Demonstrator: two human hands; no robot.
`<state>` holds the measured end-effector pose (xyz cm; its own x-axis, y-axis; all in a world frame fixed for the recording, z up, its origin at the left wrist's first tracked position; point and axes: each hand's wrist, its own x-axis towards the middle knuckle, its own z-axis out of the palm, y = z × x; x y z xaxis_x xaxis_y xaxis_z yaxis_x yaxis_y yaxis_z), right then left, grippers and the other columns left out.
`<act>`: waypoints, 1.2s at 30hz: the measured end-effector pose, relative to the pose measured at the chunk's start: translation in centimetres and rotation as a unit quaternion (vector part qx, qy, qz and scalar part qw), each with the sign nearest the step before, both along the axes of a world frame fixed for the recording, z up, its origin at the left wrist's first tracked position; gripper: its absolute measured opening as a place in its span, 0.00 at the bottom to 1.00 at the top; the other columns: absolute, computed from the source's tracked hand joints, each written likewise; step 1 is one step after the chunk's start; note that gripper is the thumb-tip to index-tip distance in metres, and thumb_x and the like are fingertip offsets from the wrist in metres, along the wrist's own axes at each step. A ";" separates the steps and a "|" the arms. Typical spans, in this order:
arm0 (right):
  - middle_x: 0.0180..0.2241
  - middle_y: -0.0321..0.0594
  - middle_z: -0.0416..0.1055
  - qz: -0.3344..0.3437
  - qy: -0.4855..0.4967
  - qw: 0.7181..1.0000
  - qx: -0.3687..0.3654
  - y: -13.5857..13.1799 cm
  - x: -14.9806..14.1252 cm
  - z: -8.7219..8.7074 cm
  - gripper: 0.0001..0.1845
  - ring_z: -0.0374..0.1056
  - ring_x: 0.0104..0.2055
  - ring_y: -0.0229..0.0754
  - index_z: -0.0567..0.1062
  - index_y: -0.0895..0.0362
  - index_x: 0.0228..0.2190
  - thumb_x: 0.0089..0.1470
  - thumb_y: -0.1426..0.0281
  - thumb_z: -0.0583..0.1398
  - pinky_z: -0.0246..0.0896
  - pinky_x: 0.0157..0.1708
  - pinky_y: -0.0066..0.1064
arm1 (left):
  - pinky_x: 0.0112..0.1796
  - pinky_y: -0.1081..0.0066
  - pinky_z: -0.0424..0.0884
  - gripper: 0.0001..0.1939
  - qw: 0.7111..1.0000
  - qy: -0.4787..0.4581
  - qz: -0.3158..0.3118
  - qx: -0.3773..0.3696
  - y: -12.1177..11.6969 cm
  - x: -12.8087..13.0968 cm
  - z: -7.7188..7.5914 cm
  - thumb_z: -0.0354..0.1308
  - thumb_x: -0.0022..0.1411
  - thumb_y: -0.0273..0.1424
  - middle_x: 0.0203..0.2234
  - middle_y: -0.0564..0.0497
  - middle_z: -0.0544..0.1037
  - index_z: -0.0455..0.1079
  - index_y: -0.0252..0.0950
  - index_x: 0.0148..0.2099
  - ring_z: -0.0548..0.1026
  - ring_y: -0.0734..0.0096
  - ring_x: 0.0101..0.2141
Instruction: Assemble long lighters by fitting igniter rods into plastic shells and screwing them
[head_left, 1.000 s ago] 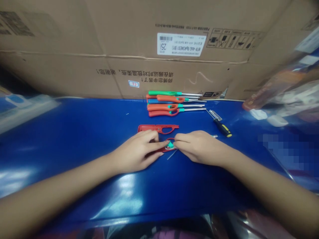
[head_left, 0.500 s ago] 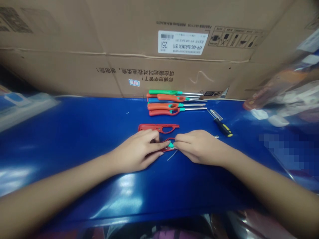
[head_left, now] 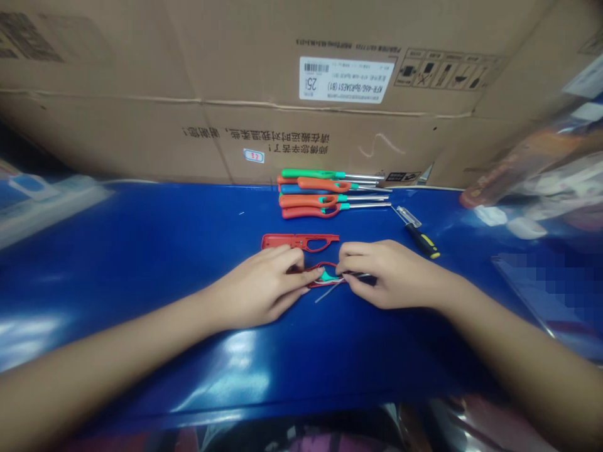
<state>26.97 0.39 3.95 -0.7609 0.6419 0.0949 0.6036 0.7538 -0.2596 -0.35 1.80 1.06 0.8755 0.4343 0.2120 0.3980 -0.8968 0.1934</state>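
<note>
An opened red gas lighter half (head_left: 325,284) lies on the blue table, with a green trigger (head_left: 326,275) and thin wires inside its handle. My left hand (head_left: 264,282) is closed round the back end of this half, the index finger pressing by the trigger. At the front end, my right hand (head_left: 386,273) pinches the thin wire, and a metal rod partly shows beneath its fingers. A loose grey wire end (head_left: 325,294) sticks out toward me. Just beyond my left hand lies the other red shell half (head_left: 282,240), its inner side up.
Several long-nosed lighters (head_left: 308,201) in orange, green and blue are stacked by the cardboard box (head_left: 155,113). A black-and-yellow screwdriver (head_left: 421,242) lies right of them. Plastic-wrapped items (head_left: 527,226) stand at the right, and a pale blurred object (head_left: 51,201) at the left.
My right hand has shifted slightly right, away from the trigger, and its fingers have spread a little, uncovering more of the trigger and wires. My left hand stays in place.
</note>
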 end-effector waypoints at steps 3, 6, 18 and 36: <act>0.36 0.38 0.73 0.008 -0.016 1.000 0.001 0.0 -0.2 0.1 0.09 0.66 0.31 0.37 0.77 0.56 0.37 0.61 0.73 0.56 0.56 0.31 0.30 | 0.37 0.65 0.70 0.19 1.000 -0.003 -0.001 0.009 0.0 0.1 0.0 0.48 0.74 0.32 0.38 0.44 0.70 0.69 0.40 0.63 0.69 0.63 0.37; 0.36 0.38 0.73 0.012 -0.019 1.000 -0.004 -0.1 -0.2 0.2 0.08 0.66 0.31 0.37 0.77 0.56 0.37 0.61 0.73 0.56 0.56 0.31 0.30 | 0.37 0.65 0.70 0.19 1.000 -0.003 0.003 0.013 -0.1 0.1 0.0 0.47 0.74 0.32 0.38 0.44 0.70 0.70 0.40 0.62 0.69 0.63 0.37; 0.37 0.37 0.71 0.016 -0.015 0.999 -0.028 -0.1 0.0 0.5 0.05 0.64 0.32 0.37 0.74 0.56 0.36 0.59 0.74 0.58 0.56 0.32 0.29 | 0.37 0.63 0.69 0.20 1.000 0.013 0.006 0.012 -0.1 0.1 -0.2 0.46 0.75 0.33 0.39 0.44 0.70 0.67 0.39 0.64 0.69 0.61 0.39; 0.37 0.38 0.72 0.015 0.012 0.998 -0.057 -0.1 0.0 0.3 0.07 0.68 0.35 0.37 0.75 0.57 0.35 0.65 0.69 0.58 0.59 0.34 0.28 | 0.50 0.61 0.68 0.13 0.997 -0.039 0.003 -0.069 0.2 0.0 -0.4 0.50 0.73 0.31 0.50 0.46 0.73 0.71 0.41 0.54 0.70 0.61 0.48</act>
<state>26.93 0.29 4.20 -0.7787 0.6260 0.0410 0.5736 0.7369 -0.3576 -0.36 2.01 0.69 0.8564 0.4683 0.2173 0.3816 -0.8577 0.3445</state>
